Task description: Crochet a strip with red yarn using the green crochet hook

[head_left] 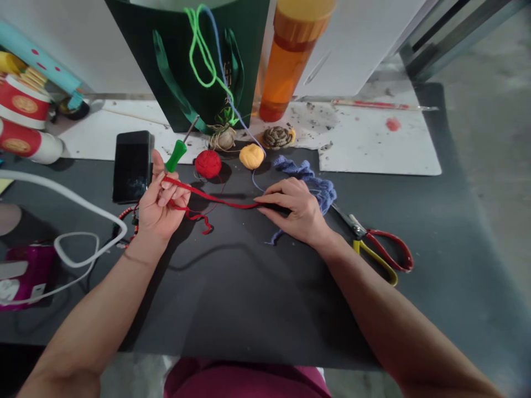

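A red crocheted strip [219, 201] is stretched between my hands above the dark table. My left hand [160, 202], palm up, has its fingers closed on the strip's left part and on a green-handled hook [176, 155] that points up and right. A curly red tail [201, 219] hangs below it. At the strip's other end, my right hand [292, 209] pinches it between thumb and fingers. Behind lie a red yarn ball [208, 164] and a yellow yarn ball [251, 157]. A blue crocheted piece [326, 192] lies just behind my right hand.
Scissors [369, 236] lie right of my right hand, and a black phone [131, 166] beside my left. A green bag [211, 66] and an orange container [286, 66] stand at the back. White cables [78, 202] loop at the left.
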A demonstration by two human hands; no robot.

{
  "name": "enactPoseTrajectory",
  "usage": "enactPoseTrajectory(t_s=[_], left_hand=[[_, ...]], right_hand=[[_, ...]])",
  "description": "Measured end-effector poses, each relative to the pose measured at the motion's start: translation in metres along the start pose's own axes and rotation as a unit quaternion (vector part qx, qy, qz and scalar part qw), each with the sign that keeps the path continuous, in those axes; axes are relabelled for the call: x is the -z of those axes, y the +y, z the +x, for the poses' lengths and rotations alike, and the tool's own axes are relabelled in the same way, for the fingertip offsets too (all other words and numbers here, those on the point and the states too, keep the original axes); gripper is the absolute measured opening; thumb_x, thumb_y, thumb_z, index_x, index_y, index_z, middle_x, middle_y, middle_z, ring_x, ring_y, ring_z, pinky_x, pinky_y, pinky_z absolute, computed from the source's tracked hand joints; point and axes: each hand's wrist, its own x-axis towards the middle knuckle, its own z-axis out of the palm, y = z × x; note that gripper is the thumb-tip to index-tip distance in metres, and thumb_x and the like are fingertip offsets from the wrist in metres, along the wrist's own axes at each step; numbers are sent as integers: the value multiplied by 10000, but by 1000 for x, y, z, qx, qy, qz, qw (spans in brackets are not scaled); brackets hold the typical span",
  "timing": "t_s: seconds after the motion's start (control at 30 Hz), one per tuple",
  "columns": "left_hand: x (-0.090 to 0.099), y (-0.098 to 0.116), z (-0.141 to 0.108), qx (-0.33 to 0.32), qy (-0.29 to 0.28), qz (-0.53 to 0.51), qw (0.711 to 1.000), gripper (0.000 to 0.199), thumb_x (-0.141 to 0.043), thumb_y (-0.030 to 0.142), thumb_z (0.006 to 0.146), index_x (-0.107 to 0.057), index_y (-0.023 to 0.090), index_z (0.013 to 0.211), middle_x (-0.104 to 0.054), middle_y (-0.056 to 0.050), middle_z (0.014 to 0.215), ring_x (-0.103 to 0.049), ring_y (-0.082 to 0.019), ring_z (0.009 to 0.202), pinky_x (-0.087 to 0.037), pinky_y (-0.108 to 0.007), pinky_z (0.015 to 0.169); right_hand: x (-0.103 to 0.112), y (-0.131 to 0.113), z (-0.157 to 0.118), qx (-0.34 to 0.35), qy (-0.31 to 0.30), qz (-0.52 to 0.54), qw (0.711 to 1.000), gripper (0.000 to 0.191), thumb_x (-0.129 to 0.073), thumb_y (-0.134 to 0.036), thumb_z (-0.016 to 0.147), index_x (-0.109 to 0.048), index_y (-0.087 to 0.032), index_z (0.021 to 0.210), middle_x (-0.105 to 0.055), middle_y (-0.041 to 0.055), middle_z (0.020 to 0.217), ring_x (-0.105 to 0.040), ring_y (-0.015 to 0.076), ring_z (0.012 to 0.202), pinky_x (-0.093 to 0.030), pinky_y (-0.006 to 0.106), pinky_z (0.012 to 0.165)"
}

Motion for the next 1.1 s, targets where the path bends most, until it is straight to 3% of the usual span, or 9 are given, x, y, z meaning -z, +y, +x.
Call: enactPoseTrajectory(t_s=[0.17, 0.27, 0.37, 0.6, 0.77, 0.93, 1.03, 1.1], left_hand=[[0, 1, 1, 17, -8, 4, 1000, 516, -333, 46, 1070, -772, 260, 901, -435, 89, 538, -250, 15, 321, -314, -115, 460], [0, 1, 0, 22, -6, 2, 1000, 528, -313, 50, 1074, -769, 255, 904, -439, 86, 540, -255, 15, 317, -312, -120, 452], [-1, 1, 0, 22, 1, -13, 1000, 577, -245, 54, 1081, -766, 228, 903, -454, 79, 543, -265, 24, 312, -326, -115, 461], [-1, -1, 0, 19, -4, -36, 999, 602, -203, 48, 1078, -746, 215, 879, -452, 72, 533, -309, 15, 318, -362, -122, 475], [0, -1, 0, 23, -1, -52, 998, 609, -182, 69, 1086, -755, 188, 920, -475, 72, 540, -322, 25, 312, -363, -126, 475], [0, 0, 1, 27, -1, -54, 998, 601, -188, 79, 1091, -759, 183, 933, -487, 70, 541, -320, 29, 309, -351, -125, 469], [0, 0, 1, 31, 1, -52, 998, 607, -182, 80, 1093, -756, 184, 926, -488, 70, 538, -317, 28, 308, -345, -124, 468], [0, 0, 1, 32, -2, -50, 998, 604, -183, 80, 1093, -755, 187, 932, -492, 71, 542, -317, 29, 310, -343, -124, 471]], right_hand=[[-2, -1, 0, 34, -13, 19, 999, 132, -663, -197, 946, -761, -235, 866, -721, 46, 814, -642, 208, 769, -477, 385, 725], [2, -3, 1, 31, -25, 36, 999, 72, -665, -207, 933, -734, -226, 942, -714, 38, 802, -630, 205, 752, -491, 379, 730], [9, -3, 2, 11, -42, 42, 998, 151, -618, -149, 883, -685, -213, 1002, -699, 39, 823, -623, 211, 769, -504, 378, 750], [16, 2, 1, 12, -92, -17, 996, 105, -571, -126, 845, -597, -228, 836, -664, 57, 860, -607, 227, 823, -483, 379, 768], [16, 4, 1, -94, -56, 64, 992, 104, -539, -161, 946, -609, -219, 995, -696, 30, 810, -652, 188, 728, -492, 319, 675], [16, 7, 2, -44, -103, 55, 992, 106, -617, -209, 951, -693, -224, 1023, -697, 33, 807, -640, 199, 749, -513, 359, 766], [17, 8, 2, -64, -105, 59, 991, 261, -647, -166, 922, -679, -219, 1175, -699, 20, 817, -624, 183, 714, -525, 353, 761], [16, 7, 2, -76, -103, 57, 990, 265, -667, -149, 901, -685, -216, 1156, -692, 14, 807, -616, 176, 698, -528, 343, 741]])
